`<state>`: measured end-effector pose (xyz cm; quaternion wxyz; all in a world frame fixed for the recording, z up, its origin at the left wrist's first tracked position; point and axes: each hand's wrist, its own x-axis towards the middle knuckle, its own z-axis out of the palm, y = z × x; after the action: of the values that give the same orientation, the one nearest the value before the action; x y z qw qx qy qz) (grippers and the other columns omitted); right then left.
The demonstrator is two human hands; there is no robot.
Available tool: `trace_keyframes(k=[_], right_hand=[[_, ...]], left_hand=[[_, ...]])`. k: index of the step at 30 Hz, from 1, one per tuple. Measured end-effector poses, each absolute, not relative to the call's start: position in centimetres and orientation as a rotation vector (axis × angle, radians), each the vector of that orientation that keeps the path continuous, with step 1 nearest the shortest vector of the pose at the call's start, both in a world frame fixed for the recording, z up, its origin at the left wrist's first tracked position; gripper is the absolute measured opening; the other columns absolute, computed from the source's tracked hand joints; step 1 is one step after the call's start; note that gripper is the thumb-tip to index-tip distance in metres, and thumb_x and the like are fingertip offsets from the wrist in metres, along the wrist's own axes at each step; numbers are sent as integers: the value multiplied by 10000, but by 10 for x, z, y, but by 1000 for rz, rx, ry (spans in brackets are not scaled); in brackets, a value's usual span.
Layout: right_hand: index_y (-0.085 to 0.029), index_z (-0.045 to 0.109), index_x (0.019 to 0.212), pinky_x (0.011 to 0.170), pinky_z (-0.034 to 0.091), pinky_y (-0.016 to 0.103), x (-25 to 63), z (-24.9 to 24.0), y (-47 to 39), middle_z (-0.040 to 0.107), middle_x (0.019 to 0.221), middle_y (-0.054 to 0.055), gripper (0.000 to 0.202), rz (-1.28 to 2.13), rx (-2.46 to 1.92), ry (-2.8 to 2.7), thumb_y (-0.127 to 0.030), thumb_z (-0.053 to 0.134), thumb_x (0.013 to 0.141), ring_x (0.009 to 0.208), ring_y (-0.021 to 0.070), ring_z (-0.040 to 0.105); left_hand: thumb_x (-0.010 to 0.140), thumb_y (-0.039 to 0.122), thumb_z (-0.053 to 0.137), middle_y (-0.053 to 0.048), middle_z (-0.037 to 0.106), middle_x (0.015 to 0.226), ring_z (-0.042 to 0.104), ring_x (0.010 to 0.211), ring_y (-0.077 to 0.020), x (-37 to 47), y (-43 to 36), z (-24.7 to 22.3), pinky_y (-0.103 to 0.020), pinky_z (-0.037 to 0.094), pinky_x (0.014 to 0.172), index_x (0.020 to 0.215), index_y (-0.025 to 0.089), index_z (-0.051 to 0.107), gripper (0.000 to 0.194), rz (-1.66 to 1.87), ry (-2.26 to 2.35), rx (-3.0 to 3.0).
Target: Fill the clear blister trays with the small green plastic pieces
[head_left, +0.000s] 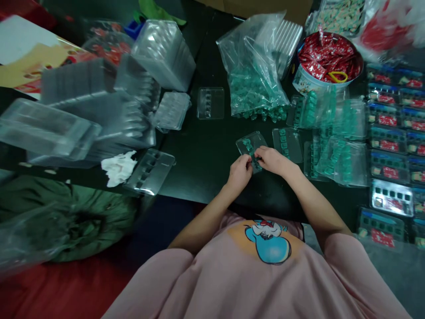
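Observation:
A clear plastic blister tray (259,138) with small green translucent pieces (247,143) in its slots lies at a slant on the dark table, under both hands. My left hand (240,172) is closed at the tray's near left side, thumb and fingers pinched together. From the right, my right hand (271,159) reaches over the slots, its fingers also pinched. What either set of fingertips holds is too small and covered to make out. Just beyond the tray, a clear bag (254,75) spills more green pieces. Beside my right hand rests another tray with green pieces (287,145).
Filled green trays (345,155) overlap at right, near rows of packed trays (388,144). A round tin (307,79) holds red packets. Stacked clear trays (79,106) fill the left; a single tray (211,103) lies mid-table. White crumpled tissue (118,168) is near the front edge.

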<state>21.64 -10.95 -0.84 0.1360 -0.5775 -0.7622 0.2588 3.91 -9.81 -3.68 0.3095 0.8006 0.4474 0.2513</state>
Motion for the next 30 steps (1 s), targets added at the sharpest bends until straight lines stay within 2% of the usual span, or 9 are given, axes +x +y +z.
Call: trace_keyframes(k=[6, 11, 23, 26, 30], right_hand=[[-175, 653, 939, 742, 399, 280, 217, -5, -105, 594, 946, 65, 214, 739, -1596, -2311, -39, 555, 805, 828, 177, 567], [-174, 628, 925, 716, 395, 281, 219, -5, -100, 602, 939, 61, 229, 775, -1532, -2329, -46, 563, 746, 788, 175, 548], [-170, 601, 827, 675, 388, 253, 224, -18, -103, 548, 785, 8, 186, 827, -1471, -2114, -85, 531, 678, 690, 138, 492], [-175, 595, 792, 645, 383, 233, 228, -17, -101, 533, 721, -19, 163, 868, -1469, -2020, -77, 511, 691, 649, 120, 482], [-158, 629, 894, 653, 399, 227, 235, -13, -103, 577, 754, -8, 206, 870, -1515, -1930, -69, 505, 755, 651, 112, 509]], left_hand=[[753, 39, 499, 2, 539, 725, 517, 694, -147, 39, -95, -39, -257, 419, 682, 787, 201, 529, 168, 649, 1185, 2110], [759, 36, 488, 1, 543, 728, 510, 686, -144, 39, -95, -39, -260, 412, 682, 792, 197, 534, 170, 640, 1194, 2113], [781, 26, 497, -35, 595, 787, 560, 747, -174, 42, -94, -39, -279, 427, 699, 810, 193, 576, 187, 541, 1137, 2262], [784, 27, 499, -43, 612, 809, 571, 760, -177, 42, -94, -38, -281, 436, 704, 847, 184, 598, 196, 526, 1140, 2291], [804, 33, 499, -55, 638, 823, 590, 777, -174, 42, -94, -35, -280, 457, 731, 885, 156, 642, 205, 486, 1157, 2299]])
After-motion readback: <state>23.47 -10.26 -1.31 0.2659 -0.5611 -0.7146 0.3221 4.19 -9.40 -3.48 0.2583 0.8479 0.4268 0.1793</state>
